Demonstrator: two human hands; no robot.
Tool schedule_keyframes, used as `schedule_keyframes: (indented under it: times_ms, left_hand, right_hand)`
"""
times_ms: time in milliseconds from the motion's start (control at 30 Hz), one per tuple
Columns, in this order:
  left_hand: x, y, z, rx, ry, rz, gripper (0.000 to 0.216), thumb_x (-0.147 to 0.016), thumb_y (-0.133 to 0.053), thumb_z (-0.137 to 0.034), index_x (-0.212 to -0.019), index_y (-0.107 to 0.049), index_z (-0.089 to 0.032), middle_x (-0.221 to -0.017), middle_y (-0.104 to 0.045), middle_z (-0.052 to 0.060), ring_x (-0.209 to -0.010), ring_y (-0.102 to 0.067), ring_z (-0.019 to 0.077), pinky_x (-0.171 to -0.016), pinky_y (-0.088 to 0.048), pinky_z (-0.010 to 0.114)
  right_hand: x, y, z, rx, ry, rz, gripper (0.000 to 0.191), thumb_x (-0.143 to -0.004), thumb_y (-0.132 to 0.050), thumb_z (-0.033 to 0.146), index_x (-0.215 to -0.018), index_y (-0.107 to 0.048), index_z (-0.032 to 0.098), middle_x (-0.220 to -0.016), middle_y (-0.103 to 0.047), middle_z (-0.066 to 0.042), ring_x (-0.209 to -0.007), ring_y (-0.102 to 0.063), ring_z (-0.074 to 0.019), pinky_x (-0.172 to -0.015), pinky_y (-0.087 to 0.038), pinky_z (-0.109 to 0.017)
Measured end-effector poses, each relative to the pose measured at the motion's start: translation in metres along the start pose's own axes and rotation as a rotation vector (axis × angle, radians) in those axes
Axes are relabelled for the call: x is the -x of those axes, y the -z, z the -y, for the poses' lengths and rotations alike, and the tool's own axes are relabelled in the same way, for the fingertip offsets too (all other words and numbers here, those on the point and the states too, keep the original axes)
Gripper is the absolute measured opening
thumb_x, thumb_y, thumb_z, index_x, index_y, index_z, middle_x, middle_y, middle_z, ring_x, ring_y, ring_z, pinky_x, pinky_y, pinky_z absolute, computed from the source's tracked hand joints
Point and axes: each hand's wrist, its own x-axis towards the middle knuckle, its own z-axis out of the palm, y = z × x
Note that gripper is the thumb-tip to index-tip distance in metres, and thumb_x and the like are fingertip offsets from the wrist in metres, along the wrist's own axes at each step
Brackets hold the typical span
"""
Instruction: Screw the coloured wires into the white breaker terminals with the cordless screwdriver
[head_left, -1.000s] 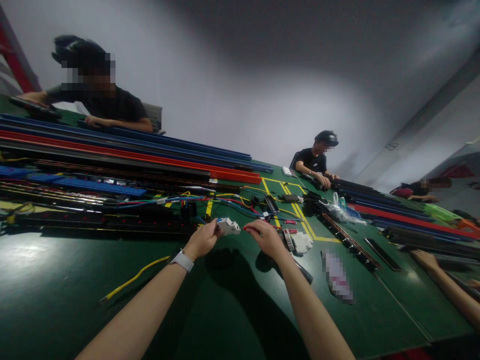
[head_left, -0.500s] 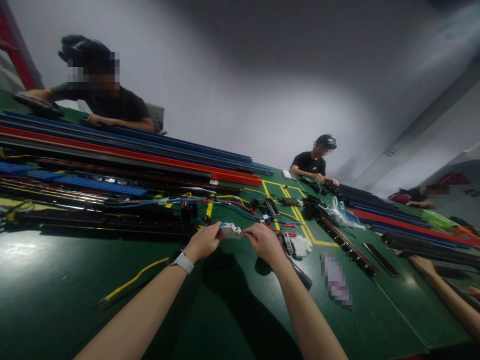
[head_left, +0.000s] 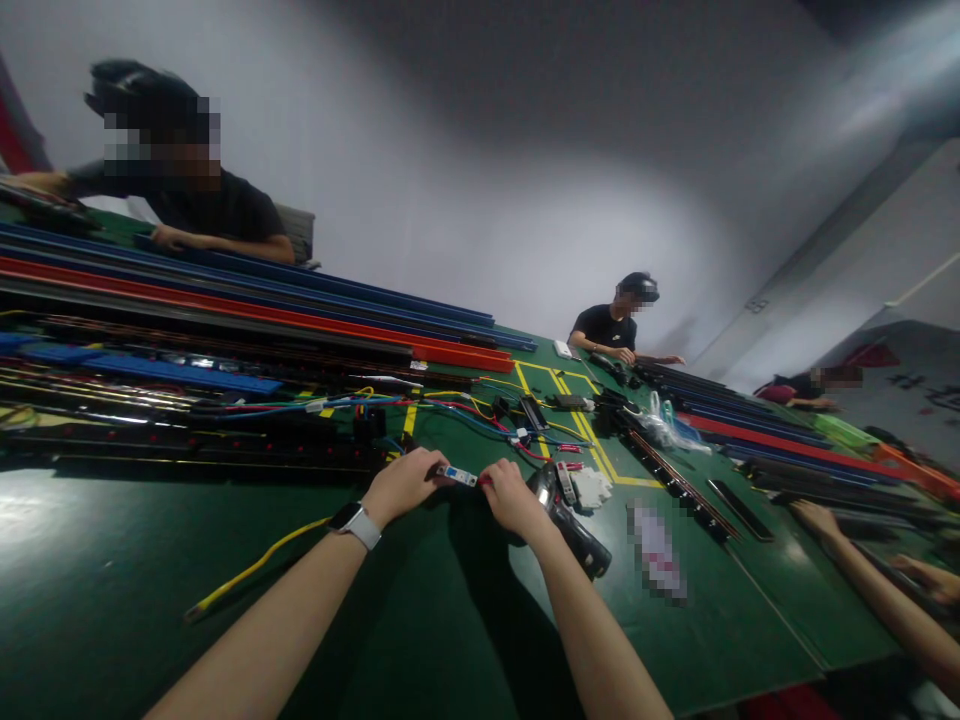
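Note:
My left hand (head_left: 401, 486), with a white watch on its wrist, is closed on one end of a small white circuit breaker (head_left: 457, 475) held just above the green table (head_left: 112, 590). My right hand (head_left: 510, 495) is closed at the breaker's other end, pinching a thin red wire (head_left: 484, 481) against it. A black tool (head_left: 574, 525) with a shiny head lies on the table just right of my right hand.
Long red, blue and black rails (head_left: 262, 310) and loose coloured wires (head_left: 450, 405) cover the far side. A yellow wire (head_left: 255, 565) lies at the left. White parts (head_left: 596, 487) sit past the tool. Two people sit across; another person's forearm (head_left: 877, 590) rests at right.
Both hands have come lower and closer together. The breaker has turned from side-on to edge-on, and my right hand now touches it with the red wire.

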Motion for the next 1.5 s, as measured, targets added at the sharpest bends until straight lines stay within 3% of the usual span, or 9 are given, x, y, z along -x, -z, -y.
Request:
schedule_keyframes:
  times_ms: [200, 267, 367, 533, 700, 1000, 1133, 1367, 1500]
  left_hand:
    - [-0.001, 0.002, -0.003, -0.001, 0.059, 0.014, 0.031, -0.089, -0.063, -0.049, -0.111, -0.073, -0.030, -0.109, -0.071, 0.006, -0.093, -0.068, 0.0215, -0.076, -0.048, 0.029]
    - [-0.001, 0.002, -0.003, 0.005, 0.052, 0.015, 0.029, -0.089, -0.063, -0.047, -0.109, -0.074, -0.030, -0.107, -0.072, 0.005, -0.094, -0.067, 0.0216, -0.077, -0.048, 0.028]
    - [-0.002, 0.001, -0.002, 0.030, 0.036, 0.000, 0.026, -0.090, -0.062, -0.044, -0.107, -0.075, -0.029, -0.106, -0.074, 0.004, -0.097, -0.067, 0.0212, -0.080, -0.048, 0.028]
    - [-0.003, 0.002, -0.003, 0.065, 0.081, 0.010, 0.025, -0.090, -0.061, -0.043, -0.104, -0.075, -0.029, -0.107, -0.074, 0.004, -0.096, -0.067, 0.0210, -0.076, -0.048, 0.027]
    - [-0.004, 0.004, -0.005, 0.078, 0.094, 0.007, 0.026, -0.089, -0.061, -0.046, -0.101, -0.074, -0.028, -0.107, -0.074, 0.004, -0.093, -0.067, 0.0210, -0.074, -0.047, 0.027]
    - [-0.002, 0.002, -0.005, 0.079, 0.082, 0.014, 0.019, -0.087, -0.062, -0.040, -0.099, -0.073, -0.029, -0.106, -0.074, 0.002, -0.092, -0.068, 0.0197, -0.069, -0.046, 0.026]
    - [-0.001, 0.006, -0.009, 0.089, 0.108, 0.041, 0.019, -0.087, -0.062, -0.038, -0.100, -0.074, -0.030, -0.106, -0.076, 0.002, -0.090, -0.069, 0.0197, -0.069, -0.046, 0.026]
    - [-0.001, 0.009, -0.012, 0.088, 0.125, 0.041, 0.020, -0.086, -0.062, -0.038, -0.100, -0.074, -0.028, -0.105, -0.076, 0.003, -0.089, -0.070, 0.0209, -0.068, -0.047, 0.026]
    - [-0.001, 0.009, -0.013, 0.071, 0.135, 0.035, 0.021, -0.085, -0.064, -0.039, -0.102, -0.074, -0.029, -0.105, -0.076, 0.003, -0.090, -0.070, 0.0211, -0.066, -0.046, 0.026]
  right_hand:
    - [-0.011, -0.007, 0.002, 0.105, -0.066, 0.031, 0.021, -0.101, -0.064, 0.032, -0.116, -0.067, 0.018, -0.121, -0.068, -0.007, -0.107, -0.067, -0.0230, -0.094, -0.055, -0.046]
    - [-0.012, -0.004, 0.006, 0.120, -0.084, 0.027, 0.022, -0.100, -0.063, 0.028, -0.121, -0.067, 0.021, -0.123, -0.068, -0.007, -0.111, -0.065, -0.0242, -0.100, -0.051, -0.046]
    - [-0.002, 0.007, 0.012, 0.120, -0.100, 0.002, 0.044, -0.093, -0.067, 0.023, -0.137, -0.061, 0.025, -0.135, -0.064, -0.009, -0.125, -0.057, -0.0270, -0.112, -0.039, -0.043]
    - [0.058, 0.034, -0.006, 0.128, -0.265, -0.075, 0.062, -0.097, -0.057, 0.034, -0.156, -0.039, 0.027, -0.152, -0.049, -0.012, -0.141, -0.043, -0.0331, -0.119, -0.028, -0.047]
    - [0.119, 0.040, -0.051, 0.106, -0.501, 0.013, 0.085, -0.083, -0.070, 0.038, -0.156, -0.035, 0.013, -0.147, -0.049, -0.021, -0.134, -0.051, -0.0385, -0.111, -0.041, -0.047]
    - [0.102, 0.032, -0.073, -0.043, -0.537, 0.091, 0.089, -0.077, -0.069, 0.025, -0.159, -0.032, 0.020, -0.155, -0.048, -0.018, -0.138, -0.049, -0.0383, -0.102, -0.044, -0.048]
    - [0.098, 0.040, -0.073, -0.181, -0.545, 0.039, 0.084, -0.075, -0.071, 0.027, -0.153, -0.043, 0.027, -0.137, -0.065, -0.013, -0.119, -0.064, -0.0381, -0.093, -0.047, -0.048]
    - [0.126, 0.059, -0.044, -0.660, -0.443, -0.164, 0.068, -0.075, -0.071, 0.035, -0.139, -0.054, 0.020, -0.117, -0.074, -0.010, -0.101, -0.071, -0.0276, -0.087, -0.053, -0.038]
    - [0.139, 0.056, -0.013, -0.948, -0.460, -0.308, 0.047, -0.081, -0.068, 0.050, -0.115, -0.065, 0.016, -0.100, -0.073, -0.011, -0.076, -0.068, -0.0238, -0.068, -0.056, -0.037]
